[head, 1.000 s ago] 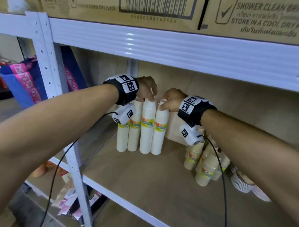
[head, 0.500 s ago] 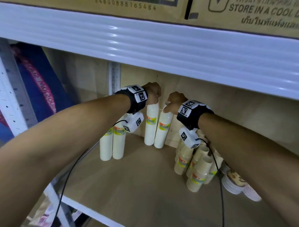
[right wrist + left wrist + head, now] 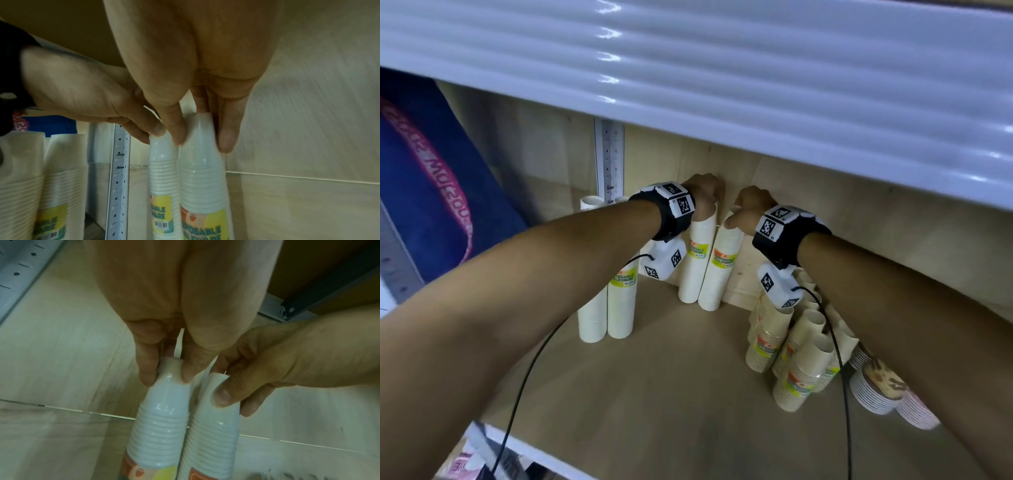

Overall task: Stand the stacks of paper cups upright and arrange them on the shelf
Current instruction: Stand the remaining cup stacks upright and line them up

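Observation:
Two white wrapped cup stacks stand upright side by side against the wooden back wall. My left hand (image 3: 705, 198) pinches the top of the left stack (image 3: 697, 260) (image 3: 162, 426) between thumb and fingers. My right hand (image 3: 750, 212) grips the top of the right stack (image 3: 722, 270) (image 3: 202, 178) the same way. Both stacks reach down to the shelf board (image 3: 661, 394). Another pair of white stacks (image 3: 613, 308) stands upright further left and nearer the front, partly behind my left forearm.
Several tan cup stacks (image 3: 794, 353) lean together at the right under my right wrist. Stacked paper plates (image 3: 876, 390) lie beyond them. A white metal shelf beam (image 3: 688, 75) hangs low overhead. A perforated upright (image 3: 608, 157) stands at the back left.
Both hands carried their two white stacks away from the other pair and back to the rear wall, keeping them upright. The camera dipped lower under the beam.

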